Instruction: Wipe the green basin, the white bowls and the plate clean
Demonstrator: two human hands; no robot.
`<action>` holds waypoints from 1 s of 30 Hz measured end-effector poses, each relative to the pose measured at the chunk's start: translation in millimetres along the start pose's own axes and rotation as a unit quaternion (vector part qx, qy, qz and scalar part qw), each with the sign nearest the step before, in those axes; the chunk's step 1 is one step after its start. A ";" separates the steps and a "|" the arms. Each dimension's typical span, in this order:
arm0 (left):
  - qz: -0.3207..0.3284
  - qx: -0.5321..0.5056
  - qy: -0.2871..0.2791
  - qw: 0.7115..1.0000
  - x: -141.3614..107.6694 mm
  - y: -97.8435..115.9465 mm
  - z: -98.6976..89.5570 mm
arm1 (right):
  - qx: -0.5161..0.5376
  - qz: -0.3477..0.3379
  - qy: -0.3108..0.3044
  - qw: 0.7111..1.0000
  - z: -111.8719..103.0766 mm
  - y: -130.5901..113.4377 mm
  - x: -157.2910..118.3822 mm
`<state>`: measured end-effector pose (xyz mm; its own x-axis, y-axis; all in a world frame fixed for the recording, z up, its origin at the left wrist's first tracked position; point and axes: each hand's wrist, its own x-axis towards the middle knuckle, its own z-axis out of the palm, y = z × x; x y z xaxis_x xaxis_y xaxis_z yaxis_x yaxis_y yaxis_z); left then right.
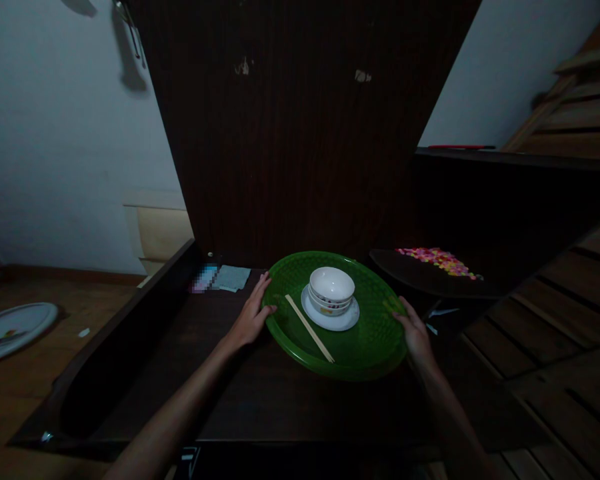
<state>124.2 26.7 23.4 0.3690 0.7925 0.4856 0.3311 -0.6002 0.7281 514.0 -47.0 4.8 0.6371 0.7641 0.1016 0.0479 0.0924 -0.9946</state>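
A round green basket [280,333] is gripped by its rim from both sides. My left hand [254,312] clasps the left rim, the thumb over the inner edge and the fingers along the outside. On the opposite side my right hand [414,332] holds the right rim, its thumb inside. Within the basket, a short stack of white bowls [332,287] with a printed pattern sits on a white plate [337,325]. Left of the plate lies a pair of pale wooden chopsticks [309,328], slanted toward the front. The basket's underside is hidden.
A dark wooden desk [180,380] lies below, with a raised left side panel [145,320] and a tall back panel [300,133]. A folded light cloth [233,278] lies at the back left. Colourful small pieces [440,259] cover part of a right-hand shelf [410,273].
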 end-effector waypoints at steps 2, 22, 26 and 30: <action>-0.002 -0.003 0.002 1.000 -3.1 -0.1 -5.1 | 0.006 -0.003 -0.006 1.000 3.6 1.1 -2.6; -0.056 0.009 0.027 0.998 -38.2 -4.1 -67.4 | 0.124 -0.006 -0.067 0.990 63.8 4.2 -36.3; -0.055 0.008 0.032 0.998 -38.7 -12.0 -76.4 | 0.131 -0.003 -0.067 0.989 76.6 1.3 -39.2; -0.054 0.007 0.042 0.998 -37.4 -16.7 -80.4 | 0.140 0.005 -0.055 0.989 86.7 0.6 -36.9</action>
<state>35.0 15.8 31.9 0.2565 0.8585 0.4440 0.3778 -0.5119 0.7715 423.8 -19.8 2.5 0.5477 0.8294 0.1097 -0.1829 0.2466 -0.9517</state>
